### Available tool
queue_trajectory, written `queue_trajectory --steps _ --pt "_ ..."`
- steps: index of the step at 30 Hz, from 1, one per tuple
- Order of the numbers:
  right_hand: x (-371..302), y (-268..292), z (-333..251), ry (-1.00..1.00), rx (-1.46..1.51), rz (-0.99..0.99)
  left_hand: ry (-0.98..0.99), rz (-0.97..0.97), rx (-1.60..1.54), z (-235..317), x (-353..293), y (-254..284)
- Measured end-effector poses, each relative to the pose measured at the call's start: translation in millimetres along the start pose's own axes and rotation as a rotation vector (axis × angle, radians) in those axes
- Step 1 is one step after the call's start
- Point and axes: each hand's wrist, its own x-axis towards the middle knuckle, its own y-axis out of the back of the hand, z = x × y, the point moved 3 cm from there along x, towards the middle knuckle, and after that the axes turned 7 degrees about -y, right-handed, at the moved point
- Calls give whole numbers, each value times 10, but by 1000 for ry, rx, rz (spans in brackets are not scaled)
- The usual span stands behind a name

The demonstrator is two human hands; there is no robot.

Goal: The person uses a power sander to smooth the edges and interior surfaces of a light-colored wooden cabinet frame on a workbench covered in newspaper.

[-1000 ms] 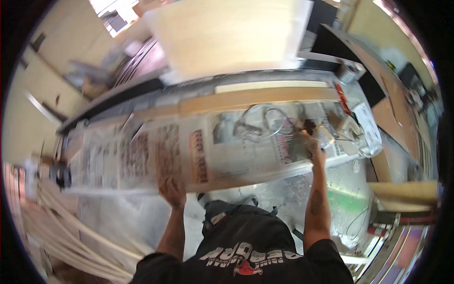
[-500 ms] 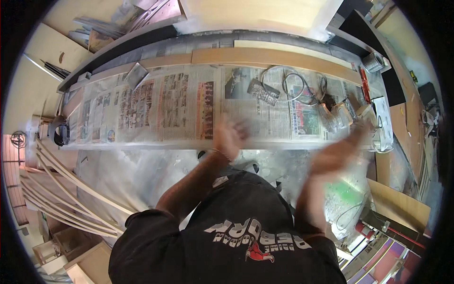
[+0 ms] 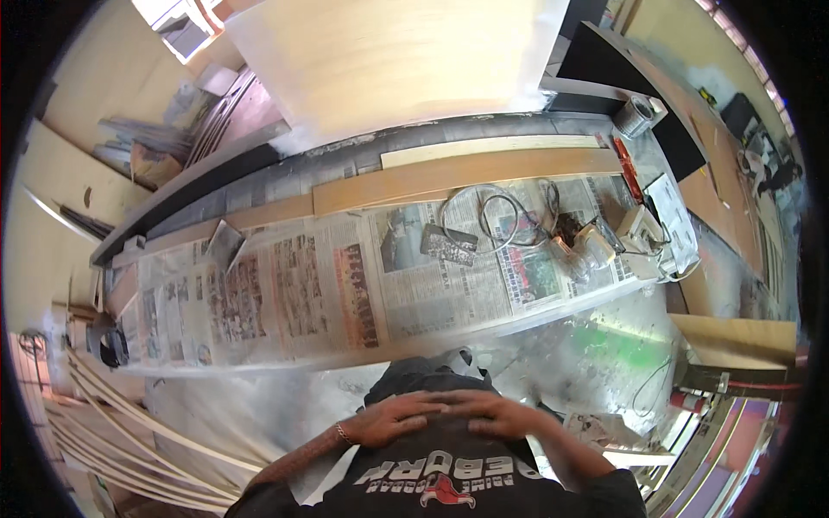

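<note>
My left hand (image 3: 395, 418) lies flat on the front of my dark shirt (image 3: 406, 453), its fingers stretched toward the right. From the other side my right hand (image 3: 496, 414) rests there too, fingers extended, and the fingertips of both meet near the middle. Neither holds anything. Beyond them stands a long bench covered with newspaper sheets (image 3: 294, 289). On the paper are a dark speckled block (image 3: 449, 245), a coiled grey cable or hose (image 3: 501, 217) and a clear plastic container (image 3: 587, 252). A small flat metallic-looking piece (image 3: 226, 245) sits farther left.
Wooden boards (image 3: 466, 177) run along the bench's far side. At its right end are a metal can (image 3: 635, 117), a red tool (image 3: 627, 168) and a white panel (image 3: 672, 216). Long thin strips (image 3: 147, 423) curve along the lower left. A big pale panel (image 3: 406, 60) stands behind.
Both hands have drawn back from over the bench to my shirt front and come together. The view has tilted up and turned, showing more of the pale panel. Bench items look unmoved.
</note>
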Motion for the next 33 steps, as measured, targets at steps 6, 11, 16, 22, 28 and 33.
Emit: queue_trajectory --steps 6,11,16,22,28,33 --pt "-51 980 402 -691 -227 723 335 206 437 2 -82 1140" --pt "289 1523 693 -525 -510 1143 -31 546 679 -439 483 2163" --pt "6 1732 1374 -506 -897 1124 -70 521 1045 -722 1160 3023" --pt "15 1802 1577 -598 -902 1147 -134 308 1243 -1099 1609 3600" --pt "-88 1768 1613 -554 -756 1087 -114 332 1368 -1289 1503 3605" --pt "-279 1810 1623 -571 -733 854 -99 337 1327 -1348 1464 3561"
